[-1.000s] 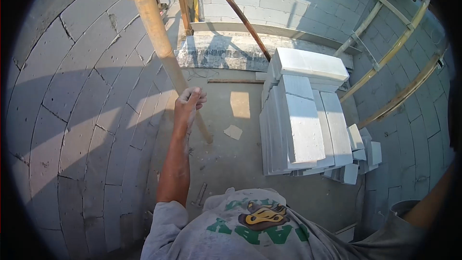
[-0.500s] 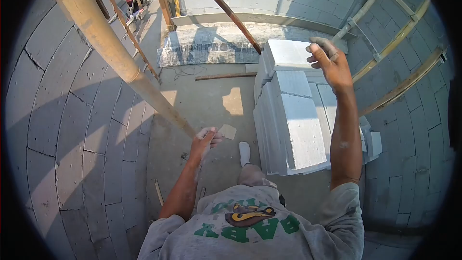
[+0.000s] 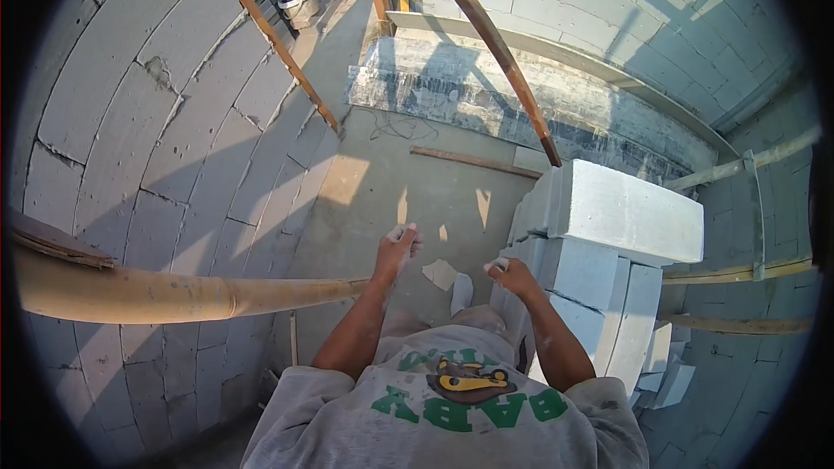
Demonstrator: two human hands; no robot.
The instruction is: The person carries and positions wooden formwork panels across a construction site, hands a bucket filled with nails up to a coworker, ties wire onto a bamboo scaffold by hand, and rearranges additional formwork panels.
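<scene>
My left hand is raised over the floor with its fingers curled in; I cannot make out anything in them. Facing it, my right hand is also curled, thumb and fingers close together, near the left side of the stacked pale blocks. Between and below the hands shows a pale, flat, irregular scrap, apart from both. It appears beside my foot in a white sock. Whether it rests on the floor cannot be told.
A bamboo pole crosses at left. One large block tops the stack. Wooden props slant down ahead, before a stained board. A bucket stands far back near a partly visible person. Block walls surround the floor.
My right hand has come down from above the block stack to near my left hand. The pale scrap, earlier beside my left fingers, now shows apart from them. The view has turned.
</scene>
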